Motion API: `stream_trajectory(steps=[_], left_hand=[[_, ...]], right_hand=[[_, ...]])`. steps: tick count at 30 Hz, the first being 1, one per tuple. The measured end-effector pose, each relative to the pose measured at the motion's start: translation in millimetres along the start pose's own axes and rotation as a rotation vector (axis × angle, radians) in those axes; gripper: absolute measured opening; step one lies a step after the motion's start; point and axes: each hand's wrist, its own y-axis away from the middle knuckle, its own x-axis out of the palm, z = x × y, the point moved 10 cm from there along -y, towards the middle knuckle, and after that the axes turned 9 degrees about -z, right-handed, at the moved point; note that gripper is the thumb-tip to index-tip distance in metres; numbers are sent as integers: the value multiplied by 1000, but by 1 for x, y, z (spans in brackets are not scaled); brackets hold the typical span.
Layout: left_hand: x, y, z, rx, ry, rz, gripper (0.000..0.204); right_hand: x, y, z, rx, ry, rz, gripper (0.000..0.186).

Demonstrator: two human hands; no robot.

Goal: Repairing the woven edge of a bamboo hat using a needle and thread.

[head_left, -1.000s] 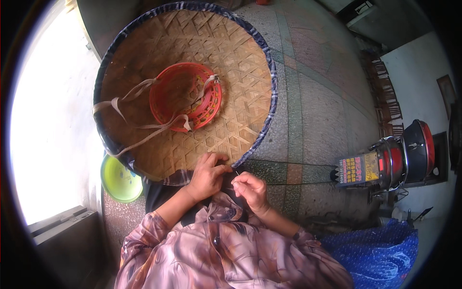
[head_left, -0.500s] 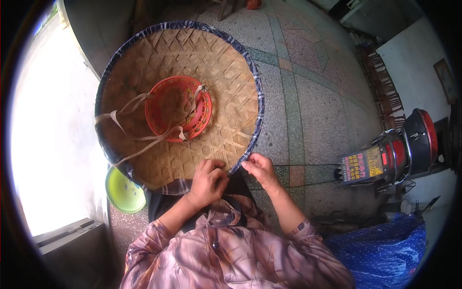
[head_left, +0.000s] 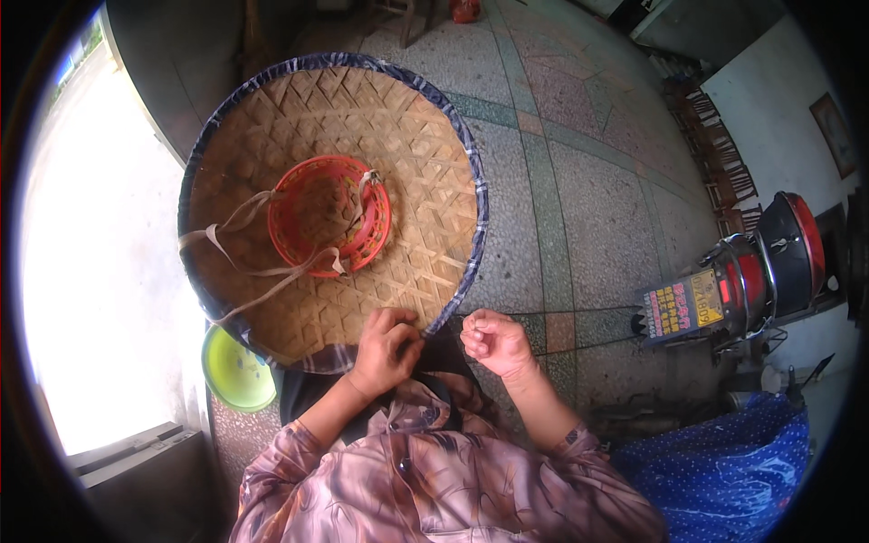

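Observation:
A wide woven bamboo hat [head_left: 425, 172] lies tilted in front of me with its inside facing up. Dark blue checked cloth [head_left: 481, 190] binds its rim. At its middle sits a red plastic headband basket [head_left: 380, 237], from which pale cloth straps [head_left: 262, 271] run to the left rim. My left hand [head_left: 387, 348] is closed on the hat's near edge, where the cloth shows between its fingers and the bamboo. Just off the rim to the right, my right hand [head_left: 498, 342] is raised with thumb and fingertips pinched together; whatever is between them is too small to make out.
A light green basin [head_left: 237, 371] stands on the floor at the left, below the hat. To the right are a parked scooter [head_left: 747, 281] and a blue dotted cover [head_left: 715, 462]. Wooden chairs [head_left: 724, 163] line the wall; a stool [head_left: 407, 23] is at the far end.
My right hand has let go of the rim cloth and drawn slightly right and down, fingers pinched. The hat has shifted a little toward me, while my left hand keeps its grip.

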Motion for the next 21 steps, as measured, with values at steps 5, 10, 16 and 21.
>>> stream_trajectory(steps=[5,10,16,21], left_hand=[[-2,7,2,60,43,-1,17],[-3,-1,5,62,60,-28,21],[9,0,11,10,192,138,42],[30,4,28,-105,299,302,31]], right_hand=[[27,8,-6,-92,249,54,8],[30,5,7,-198,245,-21,11],[46,6,8,-250,450,-85,22],[67,2,4,-497,1095,-78,18]])
